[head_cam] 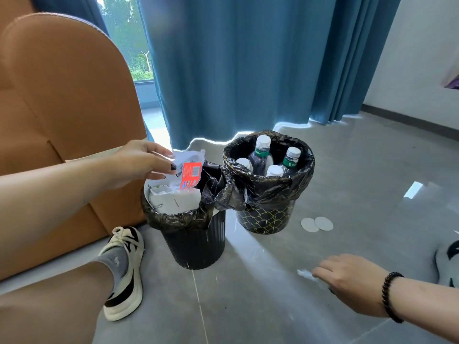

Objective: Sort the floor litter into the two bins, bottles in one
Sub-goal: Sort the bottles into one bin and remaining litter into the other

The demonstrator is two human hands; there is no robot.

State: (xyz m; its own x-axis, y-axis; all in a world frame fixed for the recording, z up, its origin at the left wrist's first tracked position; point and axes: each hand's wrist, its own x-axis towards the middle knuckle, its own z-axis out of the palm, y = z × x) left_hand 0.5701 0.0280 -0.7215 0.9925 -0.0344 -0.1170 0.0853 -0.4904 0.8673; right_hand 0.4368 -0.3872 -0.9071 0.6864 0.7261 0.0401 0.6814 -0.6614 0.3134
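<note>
Two black-lined bins stand on the grey floor. The left ribbed bin (pixel 196 247) is full of paper and wrappers. The right patterned bin (pixel 265 219) holds several plastic bottles (pixel 260 157) standing upright. My left hand (pixel 141 162) hovers over the left bin and pinches a crumpled clear wrapper with a red label (pixel 190 167). My right hand (pixel 347 281) is low over the floor at the right, fingertips touching a small white scrap (pixel 304 273). Two round white discs (pixel 316 224) lie on the floor right of the patterned bin.
An orange armchair (pixel 62 108) stands at the left, right beside the left bin. My left leg and sneaker (pixel 124 271) stretch out in front of it. Blue curtains (pixel 248 58) hang behind the bins. A grey slipper (pixel 448 264) sits at the right edge.
</note>
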